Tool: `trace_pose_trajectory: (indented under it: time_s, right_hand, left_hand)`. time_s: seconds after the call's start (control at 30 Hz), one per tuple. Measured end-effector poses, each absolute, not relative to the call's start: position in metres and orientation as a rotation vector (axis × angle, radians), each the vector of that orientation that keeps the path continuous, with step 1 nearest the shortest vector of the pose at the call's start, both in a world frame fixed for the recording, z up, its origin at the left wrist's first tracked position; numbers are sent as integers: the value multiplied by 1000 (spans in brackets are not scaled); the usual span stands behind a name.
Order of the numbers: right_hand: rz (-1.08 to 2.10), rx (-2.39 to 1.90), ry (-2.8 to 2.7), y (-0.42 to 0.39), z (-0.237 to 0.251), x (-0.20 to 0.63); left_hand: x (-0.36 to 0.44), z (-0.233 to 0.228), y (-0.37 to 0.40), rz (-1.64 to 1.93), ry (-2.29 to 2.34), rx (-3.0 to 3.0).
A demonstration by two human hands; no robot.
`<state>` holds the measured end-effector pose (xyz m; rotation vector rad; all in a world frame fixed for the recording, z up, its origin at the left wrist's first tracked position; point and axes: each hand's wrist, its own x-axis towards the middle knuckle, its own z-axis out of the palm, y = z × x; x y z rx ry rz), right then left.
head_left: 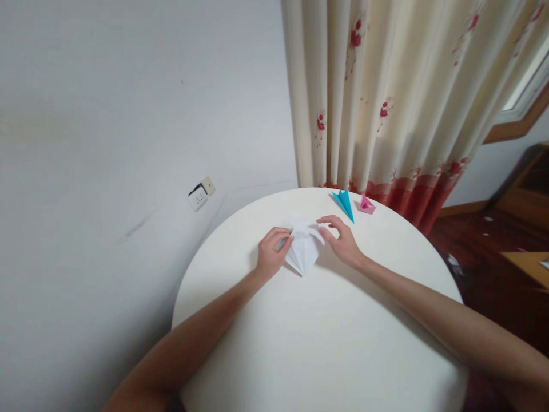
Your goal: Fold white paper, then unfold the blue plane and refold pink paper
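A folded sheet of white paper [303, 252] is over the white table, its creased point turned toward me. My left hand [272, 250] pinches the paper's left edge between thumb and fingers. On the other side, my right hand [341, 239] is beside a raised, curling flap, with thumb and forefinger apart. Whether the right fingertips touch the flap is hard to tell. The paper's upper part is pale and blurred against the tabletop.
The round white table [317, 343] stands against a wall with a socket [198, 197]. Near its far edge lie a blue paper plane [344, 205] and a small pink folded paper [367, 205]. A flowered curtain [377, 103] hangs just behind.
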<state>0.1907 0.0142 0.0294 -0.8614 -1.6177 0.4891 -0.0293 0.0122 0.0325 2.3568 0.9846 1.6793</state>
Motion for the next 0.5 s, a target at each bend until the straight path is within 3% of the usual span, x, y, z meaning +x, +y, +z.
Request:
trace_pose_trajectory:
  time_s: [0.13,0.3,0.5]
  right_hand:
    - [434,-771,-1866,5,28,181]
    - [604,-801,-1878,6,16,176]
    - [760,-797,-1778,6,19,178]
  left_hand:
    - [-28,34,9,1683,952,2357]
    - [-27,30,7,1583,914,2331]
    - [-23,27,7,1356,984,1777]
